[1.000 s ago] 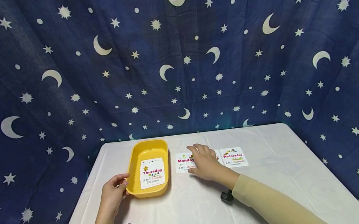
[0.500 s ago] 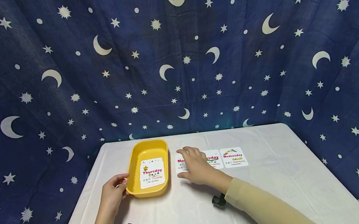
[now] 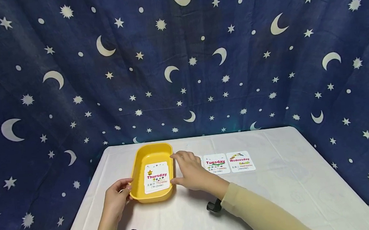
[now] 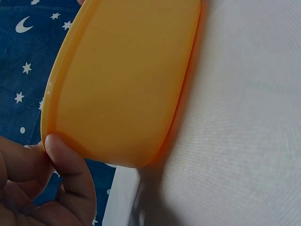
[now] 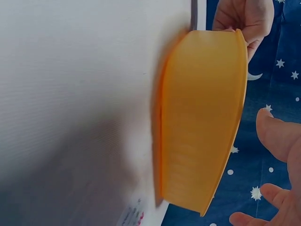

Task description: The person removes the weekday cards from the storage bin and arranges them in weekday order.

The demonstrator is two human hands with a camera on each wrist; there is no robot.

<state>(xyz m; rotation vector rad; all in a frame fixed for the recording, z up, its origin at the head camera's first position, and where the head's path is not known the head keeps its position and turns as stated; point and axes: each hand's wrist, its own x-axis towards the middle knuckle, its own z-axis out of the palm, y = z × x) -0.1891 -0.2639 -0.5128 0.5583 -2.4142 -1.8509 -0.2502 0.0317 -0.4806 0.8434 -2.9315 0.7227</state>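
Note:
My left hand (image 3: 114,200) pinches the near left rim of a yellow plastic tray (image 3: 153,156), as the left wrist view also shows by the thumb (image 4: 70,162). A white Thursday card (image 3: 157,177) lies in the tray, with the edge of another card showing beneath it. My right hand (image 3: 192,172) is spread at the tray's right side, fingertips close to the rim; the right wrist view shows a gap between its thumb and the tray wall. Under the right hand, the Monday card is mostly hidden.
Right of that hand, a Tuesday card (image 3: 216,164) and a Wednesday card (image 3: 241,161) lie side by side in a row. Everything stands on a white-covered table (image 3: 276,201). Behind it hangs a dark blue curtain (image 3: 159,124) with moons and stars.
My right hand has moved left, off the Tuesday card and across the Monday card to the tray's right side. The left hand, tray and visible cards have stayed put.

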